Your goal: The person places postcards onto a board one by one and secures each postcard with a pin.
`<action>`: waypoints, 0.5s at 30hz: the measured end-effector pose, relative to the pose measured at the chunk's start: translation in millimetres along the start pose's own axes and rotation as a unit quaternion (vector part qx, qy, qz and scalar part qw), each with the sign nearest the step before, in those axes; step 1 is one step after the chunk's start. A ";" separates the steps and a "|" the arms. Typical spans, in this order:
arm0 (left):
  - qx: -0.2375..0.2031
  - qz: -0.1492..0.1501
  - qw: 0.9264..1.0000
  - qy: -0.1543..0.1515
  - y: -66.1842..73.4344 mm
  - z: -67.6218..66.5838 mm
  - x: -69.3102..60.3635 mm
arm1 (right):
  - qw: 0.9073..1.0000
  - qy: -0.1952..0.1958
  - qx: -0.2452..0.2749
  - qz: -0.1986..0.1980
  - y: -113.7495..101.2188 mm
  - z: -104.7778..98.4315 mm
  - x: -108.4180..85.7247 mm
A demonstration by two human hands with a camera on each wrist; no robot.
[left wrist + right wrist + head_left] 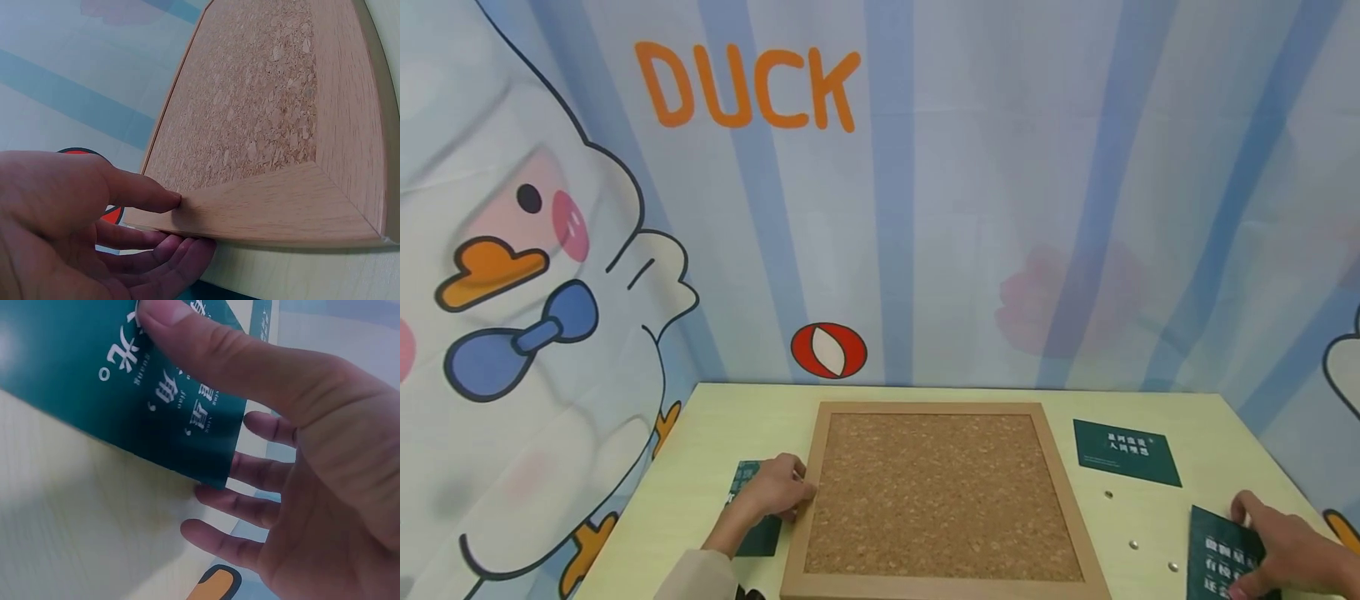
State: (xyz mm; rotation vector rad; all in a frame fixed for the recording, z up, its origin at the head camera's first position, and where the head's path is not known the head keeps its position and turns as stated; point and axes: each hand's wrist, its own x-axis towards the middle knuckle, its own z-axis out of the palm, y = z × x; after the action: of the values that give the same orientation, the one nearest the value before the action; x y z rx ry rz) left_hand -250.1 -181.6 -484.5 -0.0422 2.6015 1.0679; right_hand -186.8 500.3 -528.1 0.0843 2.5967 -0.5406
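A cork board [947, 492] in a pale wooden frame lies on the table in the head view. My left hand [775, 486] grips its left side; in the left wrist view the thumb lies on top of the frame [262, 200] and the fingers are at its outer edge. Under that hand lies a dark green card [760, 537], partly covered. Far to the right, my right hand [1288, 546] holds another green card [1210, 542] with white characters. In the right wrist view, the thumb presses on this card's face [56, 356] and some fingertips are hidden behind its edge.
A third green card [1127, 452] lies right of the board. Small metallic round pieces, one [1108, 495] behind another [1133, 545] and a third [1173, 567], sit between board and held card. A printed duck curtain [955, 208] hangs behind the table [722, 417].
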 end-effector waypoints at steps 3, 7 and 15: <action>-0.002 0.001 1.000 -0.001 0.4 0.5 -0.6 | 0.999 -0.013 0.040 -0.018 -9.1 -2.3 -10.1; 0.003 -0.003 1.000 -0.001 1.3 -0.1 -0.8 | 0.998 -0.017 0.050 -0.039 -19.1 -10.6 -18.2; 0.005 -0.004 1.000 -0.002 1.3 0.1 -0.6 | 0.993 0.005 0.038 -0.111 -56.6 -45.3 -25.0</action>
State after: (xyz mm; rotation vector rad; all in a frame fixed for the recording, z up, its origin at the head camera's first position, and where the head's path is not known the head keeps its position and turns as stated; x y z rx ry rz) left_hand -249.8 -180.7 -483.4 -0.0474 2.5996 1.0521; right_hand -193.7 466.8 -459.5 -0.1803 2.6107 -0.7210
